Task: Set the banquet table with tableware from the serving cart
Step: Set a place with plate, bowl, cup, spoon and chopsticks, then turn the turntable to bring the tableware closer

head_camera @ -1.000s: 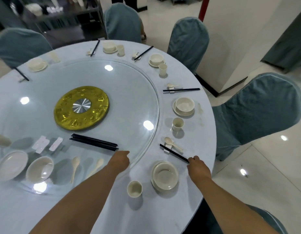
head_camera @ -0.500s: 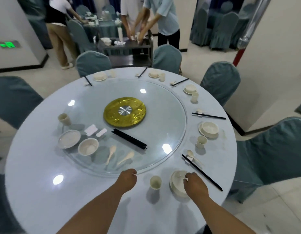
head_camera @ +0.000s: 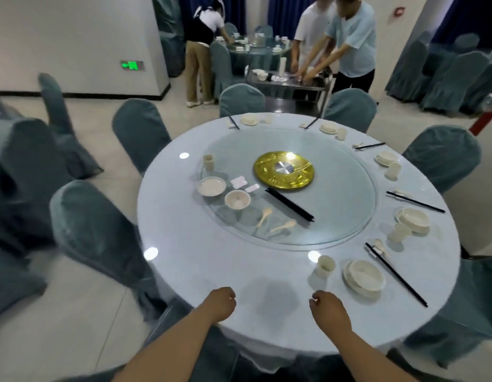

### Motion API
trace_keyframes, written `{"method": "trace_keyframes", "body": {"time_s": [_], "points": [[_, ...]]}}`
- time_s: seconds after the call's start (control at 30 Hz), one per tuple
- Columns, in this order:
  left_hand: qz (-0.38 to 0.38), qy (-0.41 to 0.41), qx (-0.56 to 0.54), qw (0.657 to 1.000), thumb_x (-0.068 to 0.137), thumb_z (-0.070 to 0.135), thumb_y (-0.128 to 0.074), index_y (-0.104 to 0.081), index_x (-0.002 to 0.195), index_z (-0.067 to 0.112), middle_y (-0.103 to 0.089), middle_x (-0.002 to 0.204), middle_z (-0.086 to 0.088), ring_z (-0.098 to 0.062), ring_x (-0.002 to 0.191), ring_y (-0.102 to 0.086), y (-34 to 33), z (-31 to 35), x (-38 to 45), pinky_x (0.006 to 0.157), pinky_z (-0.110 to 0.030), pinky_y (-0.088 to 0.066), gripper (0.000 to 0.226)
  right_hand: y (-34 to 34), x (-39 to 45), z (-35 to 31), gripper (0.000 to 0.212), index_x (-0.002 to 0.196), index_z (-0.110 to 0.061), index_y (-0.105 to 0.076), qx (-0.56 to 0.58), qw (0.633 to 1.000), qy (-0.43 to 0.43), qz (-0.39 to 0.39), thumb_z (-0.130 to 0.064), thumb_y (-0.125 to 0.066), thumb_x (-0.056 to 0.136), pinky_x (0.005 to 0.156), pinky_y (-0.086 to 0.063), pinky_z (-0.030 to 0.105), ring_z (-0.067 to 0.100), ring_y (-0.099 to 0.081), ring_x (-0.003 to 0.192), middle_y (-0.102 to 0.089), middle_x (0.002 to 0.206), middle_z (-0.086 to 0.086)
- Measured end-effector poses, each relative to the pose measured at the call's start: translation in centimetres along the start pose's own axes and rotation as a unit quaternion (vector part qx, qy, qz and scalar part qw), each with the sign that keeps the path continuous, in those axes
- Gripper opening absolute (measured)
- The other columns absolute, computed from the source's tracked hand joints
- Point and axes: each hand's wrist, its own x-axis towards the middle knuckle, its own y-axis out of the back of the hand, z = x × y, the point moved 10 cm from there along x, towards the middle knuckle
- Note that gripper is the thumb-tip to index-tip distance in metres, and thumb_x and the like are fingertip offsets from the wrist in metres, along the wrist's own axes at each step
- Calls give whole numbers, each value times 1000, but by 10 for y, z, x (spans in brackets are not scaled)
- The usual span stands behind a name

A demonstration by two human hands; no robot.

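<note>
My left hand and my right hand hang over the near edge of the round worktop, fingers loosely curled, holding nothing and touching nothing.

Just to the right of my right hand sits the nearest place setting: a cup, a bowl on a plate beside it, and black chopsticks lying along the far right side of the plate, with a spoon at their far end. More settings follow the right rim toward the far side, each with bowl, cup and chopsticks (the farthest ones are too small to make out in detail).

On the glass turntable in the middle lie the loose pieces: an empty plate, a bowl near it, two spoons, a bundle of black chopsticks, two small white rests and a cup at the far left. A gold disc marks the centre.

Chairs in blue-grey covers ring the worktop. Beyond the far side stands the serving cart, where two people lean over it with their hands on its top; a third person bends over another table further back.
</note>
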Motion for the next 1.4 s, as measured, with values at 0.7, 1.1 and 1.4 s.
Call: {"method": "trace_keyframes", "body": {"time_s": [0.7, 1.1, 1.4], "points": [[102, 97, -40, 989, 97, 26, -43, -62, 125, 20, -61, 129, -2, -21, 114, -57, 50, -179, -190, 95, -28, -46, 34, -97, -124, -171, 26, 113, -12, -68, 41, 984, 138, -107, -24, -52, 95, 87, -47, 27, 22, -62, 103, -69, 114, 5], [38, 16, 19, 999, 99, 28, -42, -56, 132, 22, -58, 133, -1, -20, 118, -55, 89, -290, -170, 100, -30, -45, 36, -174, -187, -257, 19, 89, -15, -67, 48, 992, 80, -82, -25, -52, 96, 77, -53, 33, 23, -63, 82, -69, 85, 4], [-222, -135, 70, 963, 68, 87, -54, -47, 137, 41, -57, 130, 18, -7, 117, -56, 55, -336, -201, 97, -25, -45, 83, -271, -314, -295, 43, 97, -29, -70, 142, 975, 3, -170, -68, -55, 86, 83, -49, 26, 10, -64, 88, -71, 93, -9]]}}
